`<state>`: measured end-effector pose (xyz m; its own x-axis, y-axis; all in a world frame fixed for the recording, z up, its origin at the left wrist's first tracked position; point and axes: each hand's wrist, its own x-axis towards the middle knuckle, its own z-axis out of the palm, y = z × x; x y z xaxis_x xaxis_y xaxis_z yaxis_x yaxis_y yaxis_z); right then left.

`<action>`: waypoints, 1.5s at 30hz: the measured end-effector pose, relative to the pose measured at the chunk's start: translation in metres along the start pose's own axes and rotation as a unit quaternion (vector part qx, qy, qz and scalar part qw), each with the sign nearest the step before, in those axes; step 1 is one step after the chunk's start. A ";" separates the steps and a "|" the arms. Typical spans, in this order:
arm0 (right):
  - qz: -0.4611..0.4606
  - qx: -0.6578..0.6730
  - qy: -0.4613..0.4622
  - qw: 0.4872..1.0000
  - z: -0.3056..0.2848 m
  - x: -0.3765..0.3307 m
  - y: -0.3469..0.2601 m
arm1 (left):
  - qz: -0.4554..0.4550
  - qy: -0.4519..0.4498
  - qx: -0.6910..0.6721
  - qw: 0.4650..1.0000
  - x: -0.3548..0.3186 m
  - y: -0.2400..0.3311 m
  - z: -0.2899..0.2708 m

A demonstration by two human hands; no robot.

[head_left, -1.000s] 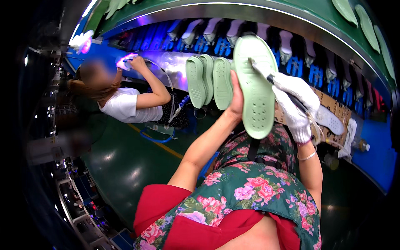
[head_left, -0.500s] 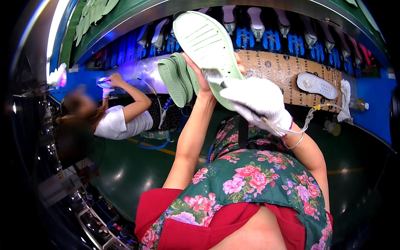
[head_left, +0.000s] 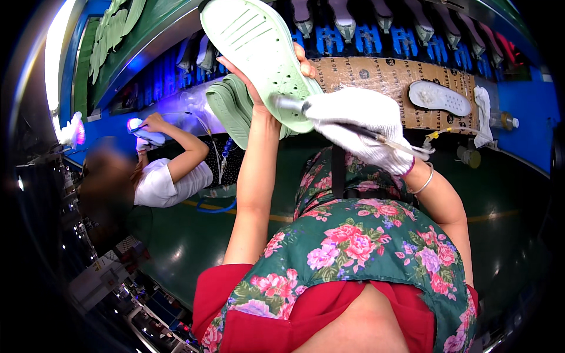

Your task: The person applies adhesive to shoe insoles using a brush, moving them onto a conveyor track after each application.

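A pale green shoe sole point(head_left: 250, 44), grooved at the far end and dotted with small holes nearer me, is gripped in my bare left hand point(head_left: 261, 105), whose fingers curl over its right edge. My right hand point(head_left: 359, 117), in a white knit glove, is closed round a brush point(head_left: 288, 103) with a thin tube running back along the wrist. The blurred bristle end is at the near, holed part of the sole. Just left of my left wrist stand several more green soles point(head_left: 226, 115), partly hidden by my arm.
Brown printed cardboard point(head_left: 365, 88) covers the bench, with a white sole-shaped piece point(head_left: 438, 98) on it. A white cloth point(head_left: 482, 115) and a bottle point(head_left: 505, 120) are at the right. Behind runs a row of lasts on blue holders point(head_left: 368, 40). A co-worker point(head_left: 170, 176) handles a shoe part at left.
The sole in my left hand has shifted up and left in view. The brush has moved across its near, holed part. The whole view has also shifted slightly.
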<state>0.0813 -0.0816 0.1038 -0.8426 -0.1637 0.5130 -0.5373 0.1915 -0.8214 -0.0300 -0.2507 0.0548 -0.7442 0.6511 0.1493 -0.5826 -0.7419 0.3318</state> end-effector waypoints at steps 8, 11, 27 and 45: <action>0.019 0.058 -0.062 0.996 -0.003 -0.002 -0.007 | -0.095 -0.050 0.084 0.991 0.017 0.018 -0.014; -0.051 -0.086 0.001 0.995 -0.002 0.000 0.002 | -0.126 -0.090 0.099 0.983 0.030 0.020 -0.023; 0.139 -0.013 -0.018 0.990 -0.035 0.016 0.008 | -0.178 0.071 0.484 0.854 0.088 0.021 0.009; 0.303 0.550 0.305 0.716 -0.041 0.045 0.037 | 0.102 -0.004 -0.023 0.995 0.059 0.067 0.021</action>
<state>0.0218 -0.0424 0.1063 -0.9487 0.1436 -0.2817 0.0044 -0.8847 -0.4661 -0.1061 -0.2584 0.1055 -0.8462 0.4871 0.2158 -0.4340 -0.8652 0.2512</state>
